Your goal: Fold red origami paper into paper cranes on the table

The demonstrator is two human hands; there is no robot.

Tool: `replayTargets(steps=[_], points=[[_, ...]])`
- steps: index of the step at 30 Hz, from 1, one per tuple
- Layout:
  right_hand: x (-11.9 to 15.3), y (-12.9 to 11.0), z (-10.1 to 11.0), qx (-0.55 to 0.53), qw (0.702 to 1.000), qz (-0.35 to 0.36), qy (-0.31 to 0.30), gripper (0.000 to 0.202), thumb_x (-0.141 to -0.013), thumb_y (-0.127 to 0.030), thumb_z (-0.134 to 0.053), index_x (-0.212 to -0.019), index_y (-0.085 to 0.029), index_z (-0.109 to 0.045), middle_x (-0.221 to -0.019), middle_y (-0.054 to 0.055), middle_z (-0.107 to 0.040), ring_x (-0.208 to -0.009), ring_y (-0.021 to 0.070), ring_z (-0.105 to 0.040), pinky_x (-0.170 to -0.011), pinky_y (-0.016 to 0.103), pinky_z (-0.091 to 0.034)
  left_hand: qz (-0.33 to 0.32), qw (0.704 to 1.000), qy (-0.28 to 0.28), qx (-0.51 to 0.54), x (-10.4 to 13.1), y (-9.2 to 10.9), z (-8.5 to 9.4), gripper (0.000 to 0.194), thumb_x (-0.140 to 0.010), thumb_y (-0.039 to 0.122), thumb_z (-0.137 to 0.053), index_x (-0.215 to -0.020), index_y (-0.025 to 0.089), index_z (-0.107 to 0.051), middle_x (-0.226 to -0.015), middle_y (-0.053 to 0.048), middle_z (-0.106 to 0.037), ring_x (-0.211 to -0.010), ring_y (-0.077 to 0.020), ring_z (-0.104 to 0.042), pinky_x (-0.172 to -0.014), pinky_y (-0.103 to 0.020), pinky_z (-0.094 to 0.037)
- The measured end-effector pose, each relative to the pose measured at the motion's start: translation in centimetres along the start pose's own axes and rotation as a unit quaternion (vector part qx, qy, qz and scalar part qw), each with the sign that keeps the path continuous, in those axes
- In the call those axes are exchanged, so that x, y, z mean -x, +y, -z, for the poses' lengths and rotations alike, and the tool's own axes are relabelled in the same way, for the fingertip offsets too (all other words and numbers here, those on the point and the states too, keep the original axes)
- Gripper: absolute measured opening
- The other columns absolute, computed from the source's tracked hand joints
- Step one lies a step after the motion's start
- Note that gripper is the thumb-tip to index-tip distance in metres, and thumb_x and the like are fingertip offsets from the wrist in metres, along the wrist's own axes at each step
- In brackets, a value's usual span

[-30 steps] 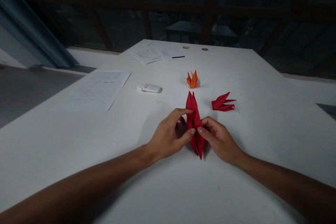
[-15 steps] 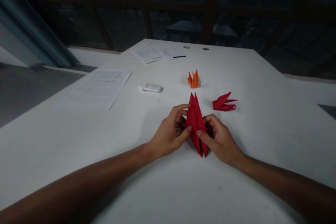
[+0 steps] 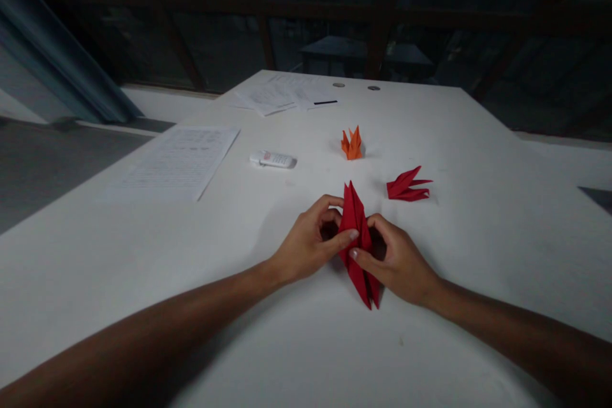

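Your left hand (image 3: pixel 306 245) and right hand (image 3: pixel 396 261) both gripped the red folded paper (image 3: pixel 356 239) above the white table (image 3: pixel 287 331), just in front of you. Fingers of each hand were pinched on the paper's mid-section, thumbs meeting on its near face. The paper stood roughly upright, points up and down. Beyond it lay a second red folded piece (image 3: pixel 407 185), an orange folded piece (image 3: pixel 352 144) and a white tube (image 3: pixel 272 159).

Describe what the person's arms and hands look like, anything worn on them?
Both forearms are bare right to the picture's edge, with no sleeves showing. The left hand and right hand wear no gloves, and no rings, watch or bracelets are visible. Fingernails look short and unpainted.
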State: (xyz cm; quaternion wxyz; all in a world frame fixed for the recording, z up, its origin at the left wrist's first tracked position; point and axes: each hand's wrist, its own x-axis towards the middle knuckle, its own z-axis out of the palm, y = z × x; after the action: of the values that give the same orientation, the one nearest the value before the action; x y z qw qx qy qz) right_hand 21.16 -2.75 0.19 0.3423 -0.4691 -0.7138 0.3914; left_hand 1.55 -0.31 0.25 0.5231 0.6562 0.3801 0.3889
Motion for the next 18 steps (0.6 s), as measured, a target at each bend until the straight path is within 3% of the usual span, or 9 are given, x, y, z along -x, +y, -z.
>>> replayTargets(steps=[8, 18], points=[[-0.1, 0.55, 0.05, -0.021, 0.999, 0.032, 0.012, 0.003, -0.094, -0.022, -0.058, -0.093, -0.022, -0.061, -0.083, 0.0, -0.064, -0.071, 0.0162, -0.057, -0.065, 0.029, -0.045, -0.016, 1.0, -0.015, -0.019, -0.12, 0.04, 0.05, 0.028, -0.092, 0.036, -0.065, -0.112, 0.018, -0.056, -0.095, -0.004, -0.07, -0.081, -0.0153, -0.065, -0.072, -0.028, -0.051], [-0.51, 0.95, 0.5, -0.179, 0.982, 0.014, -0.056, 0.02, -0.095, -0.042, -0.063, -0.099, -0.022, -0.064, -0.089, 0.001, -0.064, -0.083, 0.0184, -0.059, -0.076, 0.031, -0.048, -0.03, 1.0, 0.008, -0.005, -0.31, 0.27, 0.72, 0.024, -0.09, 0.033, -0.069, -0.105, 0.017, -0.06, -0.1, -0.004, -0.065, -0.09, -0.0166, -0.061, -0.079, -0.028, -0.051]])
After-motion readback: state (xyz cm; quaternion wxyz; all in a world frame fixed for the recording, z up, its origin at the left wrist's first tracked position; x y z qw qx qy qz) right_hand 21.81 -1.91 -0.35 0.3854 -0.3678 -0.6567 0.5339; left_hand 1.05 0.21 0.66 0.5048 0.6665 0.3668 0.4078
